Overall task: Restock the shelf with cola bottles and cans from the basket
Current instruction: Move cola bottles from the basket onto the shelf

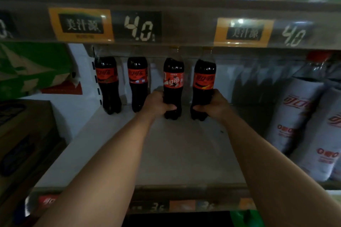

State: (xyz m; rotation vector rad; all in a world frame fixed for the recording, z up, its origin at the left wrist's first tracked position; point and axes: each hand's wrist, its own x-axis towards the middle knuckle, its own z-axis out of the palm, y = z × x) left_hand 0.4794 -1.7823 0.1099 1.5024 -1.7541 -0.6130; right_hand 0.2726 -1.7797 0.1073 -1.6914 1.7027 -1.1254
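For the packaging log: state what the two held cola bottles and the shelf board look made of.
Left-hand bottle and right-hand bottle: probably clear glossy plastic; glints over dark liquid, lobed bases. Shelf board: smooth matte white, maybe painted metal or laminate.

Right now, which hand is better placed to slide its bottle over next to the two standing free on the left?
Left. The left hand grips the third bottle, directly beside the nearest free bottle; the right hand holds the fourth bottle, with the third in between.
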